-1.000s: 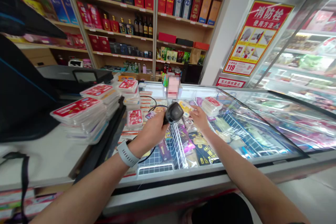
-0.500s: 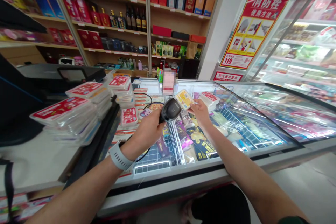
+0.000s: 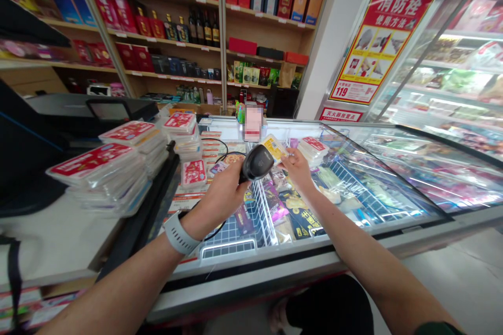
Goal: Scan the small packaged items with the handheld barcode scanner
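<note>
My left hand (image 3: 223,191) is wrapped round the handle of a black barcode scanner (image 3: 257,163), whose head points away from me. Close by, my right hand (image 3: 297,167) pinches the right edge of a flat plastic food pack (image 3: 275,147) with a yellow and white label. The scanner head covers the pack's lower left corner in my view; whether they touch I cannot tell. Behind my right hand, a small stack of red-labelled packs (image 3: 313,149) rests on the freezer glass. One red-labelled pack (image 3: 194,172) lies flat to the left of the scanner.
Taller stacks of red-labelled packs (image 3: 98,167) stand on the left counter (image 3: 47,251). A chest freezer (image 3: 251,267) with a glass top and wire baskets of frozen goods spans the front. The scanner's black cable (image 3: 225,147) loops over the glass. Shelves of boxes and bottles (image 3: 157,29) line the back.
The yellow-labelled pack has shifted slightly left and tilted, closer to the scanner head. My right hand moved a little left with it, while the scanner moved slightly up and right.
</note>
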